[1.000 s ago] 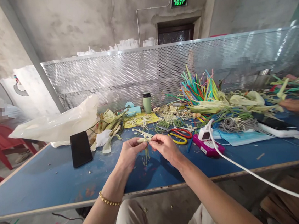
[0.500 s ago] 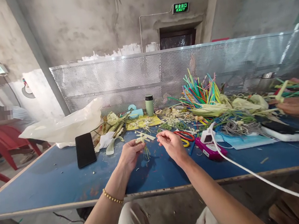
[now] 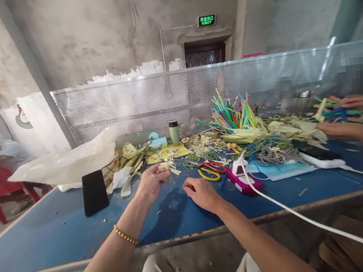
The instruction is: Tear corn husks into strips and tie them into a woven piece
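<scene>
My left hand (image 3: 152,183) is closed in a pinch on a small piece made of pale husk strips (image 3: 171,168), with thin green strands hanging below it. The piece is held up above the blue table. My right hand (image 3: 203,193) is lower and a little to the right, fingers curled together close over the tabletop. Whatever lies between its fingertips, if anything, is too small to see. Just beyond my right hand lie scissors with red and yellow handles (image 3: 211,171).
A black phone (image 3: 95,192) and a plastic bag (image 3: 70,163) lie left. Behind are a green bottle (image 3: 174,133), husks (image 3: 246,134) and colourful sticks (image 3: 231,112). Right are a purple power block (image 3: 243,182), white cable (image 3: 289,209), blue mask (image 3: 280,169) and another person's hands (image 3: 339,130).
My right hand has moved down towards the table, away from the husk piece. My left hand still holds the piece, now turned somewhat. The camera view has swung slightly to the right.
</scene>
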Tool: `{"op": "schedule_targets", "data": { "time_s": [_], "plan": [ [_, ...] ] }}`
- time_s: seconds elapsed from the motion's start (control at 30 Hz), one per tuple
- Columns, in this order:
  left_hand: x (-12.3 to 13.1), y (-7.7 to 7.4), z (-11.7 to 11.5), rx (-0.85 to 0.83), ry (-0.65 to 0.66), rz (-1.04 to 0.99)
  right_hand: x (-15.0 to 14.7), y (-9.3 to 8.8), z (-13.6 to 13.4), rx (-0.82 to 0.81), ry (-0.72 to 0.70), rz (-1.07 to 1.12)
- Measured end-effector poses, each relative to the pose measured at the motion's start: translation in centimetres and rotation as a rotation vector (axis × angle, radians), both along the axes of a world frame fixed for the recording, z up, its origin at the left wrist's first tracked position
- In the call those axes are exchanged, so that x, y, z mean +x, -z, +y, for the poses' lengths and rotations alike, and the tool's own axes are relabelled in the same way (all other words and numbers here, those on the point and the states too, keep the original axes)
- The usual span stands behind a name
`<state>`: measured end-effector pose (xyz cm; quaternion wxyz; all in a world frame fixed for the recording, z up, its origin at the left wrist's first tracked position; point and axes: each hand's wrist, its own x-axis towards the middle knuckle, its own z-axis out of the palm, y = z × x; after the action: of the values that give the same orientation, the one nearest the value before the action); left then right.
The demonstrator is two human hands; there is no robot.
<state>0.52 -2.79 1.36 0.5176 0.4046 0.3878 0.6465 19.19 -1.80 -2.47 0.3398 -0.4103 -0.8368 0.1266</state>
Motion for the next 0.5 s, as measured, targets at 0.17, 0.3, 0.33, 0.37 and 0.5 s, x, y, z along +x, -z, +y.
{"op": "schedule_targets", "data": {
  "time_s": [0.17, 0.3, 0.33, 0.37, 0.5],
  "plan": [
    [0.5, -0.6, 3.0, -0.078, -0.067, 0.149, 0.0, 0.6, 0.2, 0.031, -0.004, -0.049],
    [1.3, 0.2, 5.5, -0.129, -0.069, 0.209, 0.0, 0.6, 0.3, 0.019, 0.018, -0.117],
    [1.3, 0.5, 6.0, -0.149, -0.075, 0.220, 0.0, 0.6, 0.4, 0.015, 0.015, -0.131],
    [1.3, 0.8, 6.5, -0.170, -0.085, 0.231, 0.0, 0.6, 0.4, 0.015, 0.011, -0.144],
    [0.4, 1.7, 7.8, -0.228, -0.148, 0.269, -0.1, 0.5, 0.4, 0.023, -0.005, -0.195]
  ]
}}
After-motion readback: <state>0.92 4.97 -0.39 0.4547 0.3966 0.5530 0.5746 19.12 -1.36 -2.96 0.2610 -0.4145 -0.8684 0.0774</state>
